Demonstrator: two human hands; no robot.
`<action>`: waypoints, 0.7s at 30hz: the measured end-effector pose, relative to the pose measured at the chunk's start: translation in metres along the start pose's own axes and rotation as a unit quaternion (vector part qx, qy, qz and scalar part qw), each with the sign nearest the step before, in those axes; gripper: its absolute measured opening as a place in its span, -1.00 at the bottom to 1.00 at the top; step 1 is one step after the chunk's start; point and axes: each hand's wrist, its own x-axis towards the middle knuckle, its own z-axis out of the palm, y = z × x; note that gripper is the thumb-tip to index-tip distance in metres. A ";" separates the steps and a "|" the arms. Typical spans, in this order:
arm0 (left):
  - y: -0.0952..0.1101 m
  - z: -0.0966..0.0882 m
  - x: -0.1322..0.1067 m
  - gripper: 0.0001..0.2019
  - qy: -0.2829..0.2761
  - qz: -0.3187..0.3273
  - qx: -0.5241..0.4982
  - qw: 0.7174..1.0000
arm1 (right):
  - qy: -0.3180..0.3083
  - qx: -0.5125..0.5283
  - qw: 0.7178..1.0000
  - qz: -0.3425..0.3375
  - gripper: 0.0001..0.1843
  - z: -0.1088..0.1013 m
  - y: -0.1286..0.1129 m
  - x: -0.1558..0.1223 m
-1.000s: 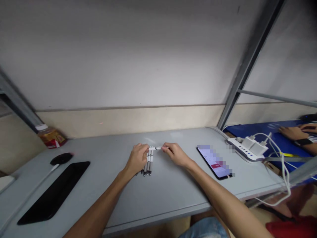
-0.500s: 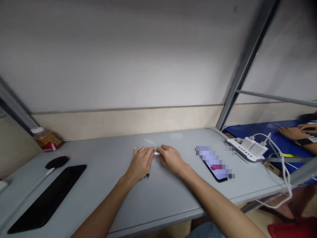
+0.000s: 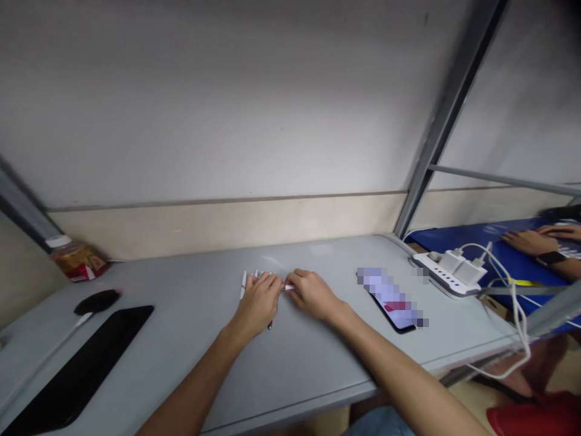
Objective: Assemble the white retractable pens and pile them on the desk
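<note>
So my right hand (image 3: 310, 292) pinches a white pen (image 3: 289, 287), while my left hand (image 3: 260, 297) partly covers some other pens (image 3: 244, 280) (can't tell its grip, tbh).

Behind the surface (image 3: 181, 330), which is smooth, pale grey and straight-edged, rises a plain grey wall (image 3: 227, 103), darker toward its top and paler lower down. Between that grey part and the surface's back edge runs a cream band (image 3: 218, 227), topped by a thin dark line. Grey metal posts stand at the surface's left end (image 3: 25, 203) and right end (image 3: 412, 203); the right one carries a crossbar (image 3: 499, 178). Beyond the surface's right end lies a blue tabletop (image 3: 454, 236). Tan floor (image 3: 472, 393) shows below the surface, whose back part catches a soft reflection.
</note>
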 end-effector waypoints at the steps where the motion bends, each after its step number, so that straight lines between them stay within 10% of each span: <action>1: 0.000 0.001 0.000 -0.71 0.000 0.003 0.002 1.000 | -0.003 0.013 1.000 0.003 -0.83 0.001 0.001 0.000; 21: -0.002 -0.001 -0.002 -0.76 -0.005 0.010 -0.057 0.998 | 0.038 0.098 0.990 -0.091 -0.86 0.004 0.016 -0.001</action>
